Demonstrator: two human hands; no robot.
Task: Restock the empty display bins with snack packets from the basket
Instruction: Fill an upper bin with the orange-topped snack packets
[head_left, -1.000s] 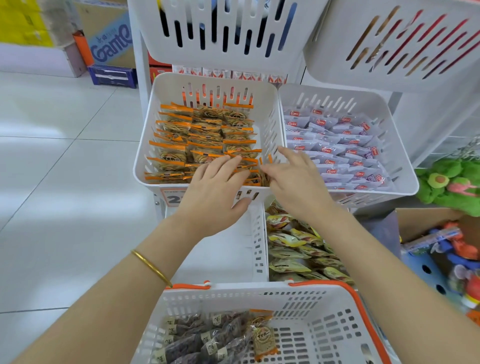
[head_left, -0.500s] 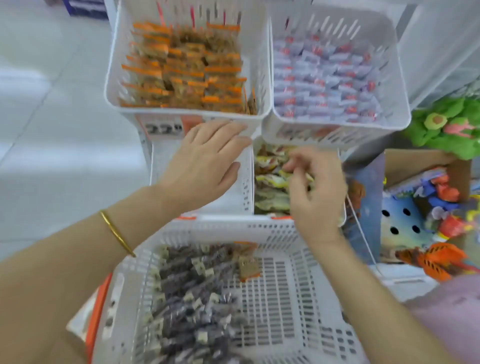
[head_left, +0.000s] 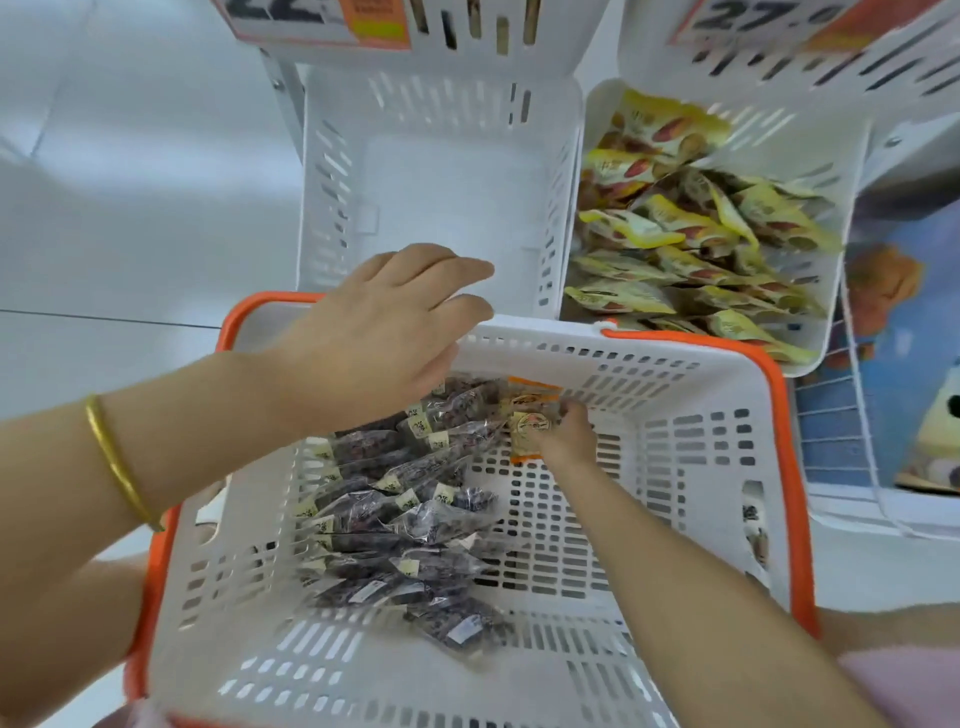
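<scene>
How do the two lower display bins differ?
The left bin is empty; the right bin holds yellow packets. The left hand hangs over the left bin's front; no hand nears the right bin. Both are white slotted plastic.

Premises: retail shop. Evidence: tiered white display bins w/ price labels, bulk yellow snack pkts in one bin, orange-rimmed shopping basket.

One view only — a wide-angle head camera, looking steeply down and forward, close over the basket, with the lower bins just beyond its far rim.
</scene>
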